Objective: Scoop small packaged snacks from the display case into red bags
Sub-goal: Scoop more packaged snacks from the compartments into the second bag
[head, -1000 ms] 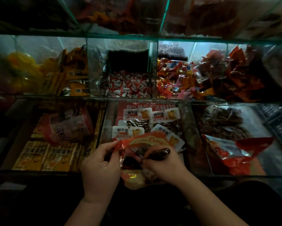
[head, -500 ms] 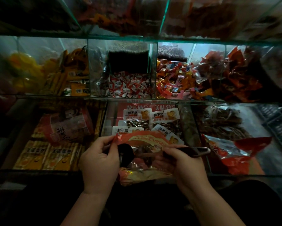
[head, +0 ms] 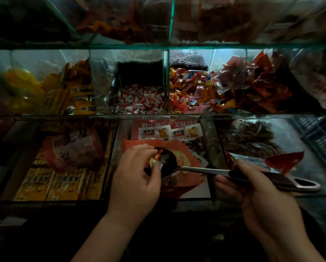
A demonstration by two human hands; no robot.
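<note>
My right hand (head: 256, 188) grips the dark handle of a metal scoop (head: 211, 170) that lies level, its bowl over the mouth of a red bag (head: 184, 157). The bag sits in the lower middle compartment of the glass display case. My left hand (head: 137, 176) is at the scoop bowl, its fingers curled and pinching a small bright wrapped snack (head: 153, 160) at the bag's opening. Behind the bag lie white-labelled snack packs (head: 169, 132).
Upper bins hold white-red candies (head: 141, 101), mixed orange and pink sweets (head: 192, 93) and red packets (head: 260, 87). At the lower left lie yellow packs (head: 50, 182) and a red pouch (head: 73, 148); another red bag (head: 283, 160) lies at the lower right. Glass dividers (head: 166, 82) separate the bins.
My right hand drew back to the right along the scoop's handle, pulling the scoop level. My left hand let go of the bag's rim and now pinches a small snack at the bowl.
</note>
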